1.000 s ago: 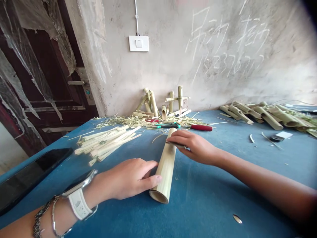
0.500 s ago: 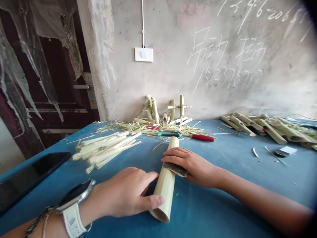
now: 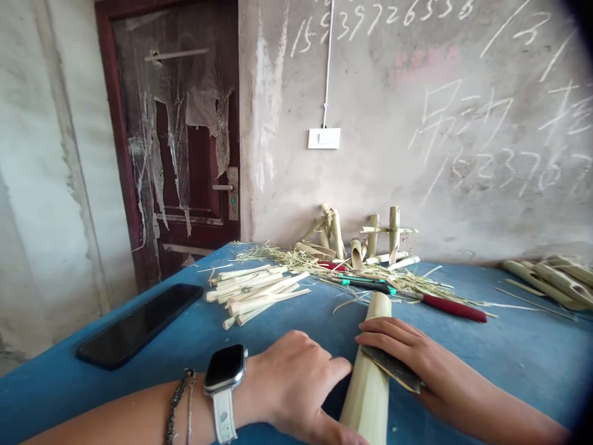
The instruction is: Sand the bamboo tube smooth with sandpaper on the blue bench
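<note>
A pale green-yellow bamboo tube (image 3: 368, 395) lies on the blue table, pointing away from me; its near end runs out of the bottom of the view. My left hand (image 3: 301, 383), with a watch on the wrist, grips the tube's near part, thumb and index finger along its left side. Higher up, my right hand (image 3: 407, 346) lies over the tube with fingers together. Under that palm it presses a dark, bent piece of sandpaper (image 3: 393, 369) against the tube. The fingers partly cover the sandpaper.
Left of the tube lie split bamboo sticks (image 3: 259, 290) and a black phone (image 3: 139, 324). Beyond it are a red-handled knife (image 3: 454, 308), a black-and-green tool (image 3: 365, 284), shavings (image 3: 282, 254) and small bamboo constructions (image 3: 393, 232). More bamboo tubes (image 3: 560, 281) lie at right, near the wall.
The view has swung left and up, so everything sits farther right and lower in it. Both hands keep their hold, and the sandpaper stays at about the same part of the tube.
</note>
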Action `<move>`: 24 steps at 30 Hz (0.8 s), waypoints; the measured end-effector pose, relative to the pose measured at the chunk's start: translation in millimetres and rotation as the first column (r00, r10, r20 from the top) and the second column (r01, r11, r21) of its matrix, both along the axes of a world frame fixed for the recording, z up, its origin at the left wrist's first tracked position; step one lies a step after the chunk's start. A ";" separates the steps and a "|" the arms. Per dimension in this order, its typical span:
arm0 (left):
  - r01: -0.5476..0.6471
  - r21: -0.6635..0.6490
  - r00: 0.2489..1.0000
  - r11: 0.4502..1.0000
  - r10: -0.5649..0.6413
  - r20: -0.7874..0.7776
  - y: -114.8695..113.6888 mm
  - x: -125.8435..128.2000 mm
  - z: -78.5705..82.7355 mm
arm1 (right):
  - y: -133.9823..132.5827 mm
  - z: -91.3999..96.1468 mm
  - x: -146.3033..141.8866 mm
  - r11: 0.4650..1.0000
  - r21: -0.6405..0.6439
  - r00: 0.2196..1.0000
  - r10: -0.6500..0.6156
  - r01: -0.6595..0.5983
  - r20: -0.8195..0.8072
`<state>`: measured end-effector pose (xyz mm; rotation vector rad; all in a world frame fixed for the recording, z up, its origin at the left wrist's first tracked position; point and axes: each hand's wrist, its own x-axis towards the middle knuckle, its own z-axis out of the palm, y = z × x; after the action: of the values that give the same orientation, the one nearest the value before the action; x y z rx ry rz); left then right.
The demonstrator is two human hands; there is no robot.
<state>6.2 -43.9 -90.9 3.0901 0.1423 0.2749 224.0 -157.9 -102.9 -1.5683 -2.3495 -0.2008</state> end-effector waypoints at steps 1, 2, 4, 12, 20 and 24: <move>0.005 0.016 1.000 1.000 -0.005 0.012 0.5 0.4 -1.7 | -0.1 -0.3 0.0 1.000 0.002 1.000 -0.006 0.006 0.004; 0.014 0.035 1.000 0.999 -0.015 0.019 0.6 0.8 -3.0 | -0.2 -0.5 0.0 1.000 0.005 1.000 -0.011 0.011 0.009; 0.026 0.075 0.999 0.997 -0.027 0.018 -0.8 1.2 -3.6 | -0.4 -0.8 -0.1 1.000 0.015 1.000 -0.014 0.013 0.020; -0.085 0.073 0.996 0.994 0.085 0.007 -16.3 -2.1 10.1 | -0.8 0.1 3.6 0.997 0.063 0.999 -0.043 0.044 -0.015; -0.200 -0.039 0.980 0.979 0.200 -0.002 1.0 -0.3 4.4 | 1.3 5.0 14.0 0.980 0.092 0.984 -0.177 0.176 0.003; -0.242 -0.015 0.969 0.970 0.240 -0.062 -6.9 1.1 7.4 | -3.9 5.6 1.5 0.980 0.053 0.981 -0.192 0.191 0.007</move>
<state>7.3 -50.8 -83.4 3.0585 0.5216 0.1862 225.5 -161.8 -97.3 -1.7715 -2.1820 -0.3125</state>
